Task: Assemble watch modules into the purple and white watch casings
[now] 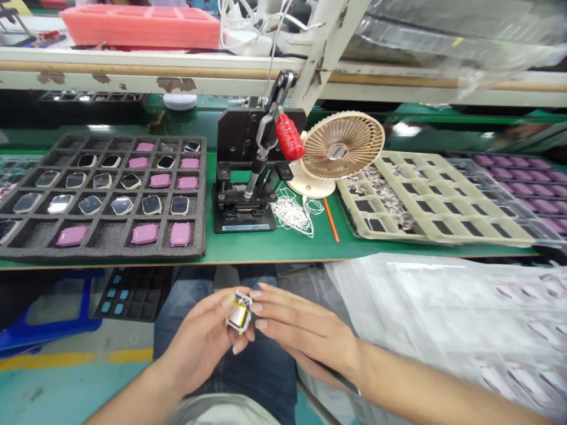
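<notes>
Above my lap, my left hand point(208, 330) pinches a small smartwatch case point(240, 313) between thumb and fingers. The case is uncovered, with a silvery battery-like part and yellow edging showing inside. My right hand point(310, 330) comes in from the right with long, nearly straight fingers, its fingertips at the case's right edge. Under that palm is tucked a thin dark metal tool point(339, 378), its end sticking out near the wrist; most of it is hidden, so its kind is unclear.
On the green bench point(310, 251) stand a grey foam tray point(204, 200) of watches and purple cases, a hand press point(248, 195) with a red handle, a fan point(339, 147), a white cable point(292, 212), an orange stick point(331, 219) and beige trays point(420, 236). Bubble-like plastic sheeting point(398, 307) lies right.
</notes>
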Demonstrator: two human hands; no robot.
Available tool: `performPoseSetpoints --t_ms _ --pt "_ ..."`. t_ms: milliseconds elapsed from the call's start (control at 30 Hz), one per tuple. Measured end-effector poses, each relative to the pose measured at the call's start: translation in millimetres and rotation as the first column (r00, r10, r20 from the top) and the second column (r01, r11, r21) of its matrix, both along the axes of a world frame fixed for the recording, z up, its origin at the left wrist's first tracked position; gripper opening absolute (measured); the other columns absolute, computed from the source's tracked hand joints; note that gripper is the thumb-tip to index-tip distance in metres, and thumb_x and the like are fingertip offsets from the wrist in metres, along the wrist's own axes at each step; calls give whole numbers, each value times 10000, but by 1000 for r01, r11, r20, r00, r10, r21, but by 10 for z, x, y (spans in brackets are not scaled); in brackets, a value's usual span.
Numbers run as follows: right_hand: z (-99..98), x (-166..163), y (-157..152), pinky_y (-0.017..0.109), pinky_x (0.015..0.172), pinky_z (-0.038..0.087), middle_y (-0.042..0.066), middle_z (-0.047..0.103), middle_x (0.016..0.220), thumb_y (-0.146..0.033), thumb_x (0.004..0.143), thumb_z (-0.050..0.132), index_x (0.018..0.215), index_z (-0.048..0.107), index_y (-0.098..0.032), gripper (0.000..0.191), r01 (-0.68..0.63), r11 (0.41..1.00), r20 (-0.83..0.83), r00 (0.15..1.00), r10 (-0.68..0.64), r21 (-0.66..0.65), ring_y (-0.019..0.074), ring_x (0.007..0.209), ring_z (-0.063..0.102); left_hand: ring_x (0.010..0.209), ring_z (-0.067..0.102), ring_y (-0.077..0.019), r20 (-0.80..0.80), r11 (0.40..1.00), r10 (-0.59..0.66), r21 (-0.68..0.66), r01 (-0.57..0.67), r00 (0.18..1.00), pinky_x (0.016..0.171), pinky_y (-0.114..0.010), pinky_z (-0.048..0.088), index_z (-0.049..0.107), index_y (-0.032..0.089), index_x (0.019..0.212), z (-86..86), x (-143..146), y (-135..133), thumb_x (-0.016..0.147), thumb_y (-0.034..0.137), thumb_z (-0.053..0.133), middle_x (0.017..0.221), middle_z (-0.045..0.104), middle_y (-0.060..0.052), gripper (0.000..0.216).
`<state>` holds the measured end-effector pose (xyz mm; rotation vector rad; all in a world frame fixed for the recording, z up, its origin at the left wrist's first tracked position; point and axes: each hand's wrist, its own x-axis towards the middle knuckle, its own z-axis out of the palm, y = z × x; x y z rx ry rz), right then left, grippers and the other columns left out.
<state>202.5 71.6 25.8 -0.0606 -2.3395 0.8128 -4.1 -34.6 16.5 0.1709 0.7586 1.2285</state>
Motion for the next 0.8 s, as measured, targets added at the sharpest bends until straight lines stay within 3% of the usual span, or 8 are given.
performPoseSetpoints --t_ms 167,300,400,533,800 --pt "134 78 22 618 1177 505 193 721 1338 -26 1031 553 1470 574 -99 446 -45 998 -26 999 46 31 325 1422 575 795 686 -164 -24 991 94 -96 -96 995 654 -260 467 786 148 1129 -50 -15 102 949 235 750 1066 751 -127 204" --pt "232 118 87 554 1183 525 169 713 1362 4 1001 596 1415 626 -145 441 91 996 21 996 -91 1 292 1376 624 837 694 -168 -56 988 121 -93 -125 991 680 -268 473 774 144 1103 -113 2 145 948 246 756 1222 736 -157 186" --pt "229 69 140 451 1173 551 132 723 1355 -1 978 645 1325 700 -170 390 163 982 56 986 -158 -93 254 1325 665 837 698 -177 -73 995 79 -62 -84 994 666 -269 473 763 142 1110 -135 32 136 953 258 749 1145 739 -135 196" --pt "176 -45 185 440 1138 575 114 772 1240 -60 979 682 1291 734 -177 338 88 965 22 996 -85 -247 247 1229 720 817 702 -191 -80 1000 19 -19 -21 997 640 -268 467 747 134 1132 -128 65 97 962 267 734 939 714 -89 216" --pt "121 -94 215 455 1158 555 115 787 1205 -8 956 680 1279 742 -153 359 -30 960 -1 1000 31 -279 246 1211 726 787 716 -200 -79 1000 3 -22 -5 997 622 -262 461 736 132 1134 -124 70 39 953 258 738 893 725 -97 220"
